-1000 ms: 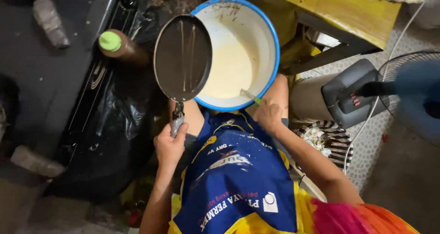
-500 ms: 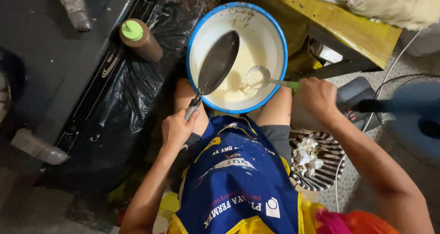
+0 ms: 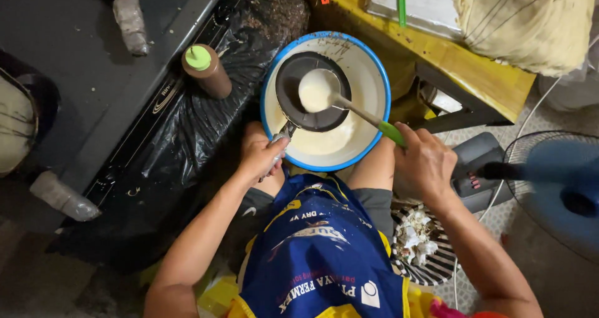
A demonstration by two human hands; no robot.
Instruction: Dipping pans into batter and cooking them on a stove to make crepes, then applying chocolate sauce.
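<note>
The left hand (image 3: pixel 261 157) is closed around the handle of a small dark pan (image 3: pixel 313 91); the pan extends up and to the right of that grip and is held over the basin (image 3: pixel 374 75), roughly level with its face up; the right hand (image 3: pixel 425 162) is closed around the green handle of a ladle (image 3: pixel 317 90), fingers wrapped over the grip end; the ladle shaft runs up and to the left from that hand, and its bowl, filled with pale batter, sits over the middle of the pan; whether the bowl touches the pan surface cannot be told. The basin is white inside with a blue rim, holds pale batter, and sits between the person's knees, just beyond both hands; a blue apron (image 3: pixel 321 255) covers the lap in the near centre. To the left of the basin lies black plastic sheeting (image 3: pixel 187 137); a brown bottle (image 3: pixel 207 72) with a green cap stands on it, well apart from the left hand. A yellow table (image 3: pixel 449 56) lies to the far right; a blue fan (image 3: pixel 555 187) stands to the right of the right hand; a striped dish (image 3: pixel 430 265) of white scraps sits near the right forearm.
</note>
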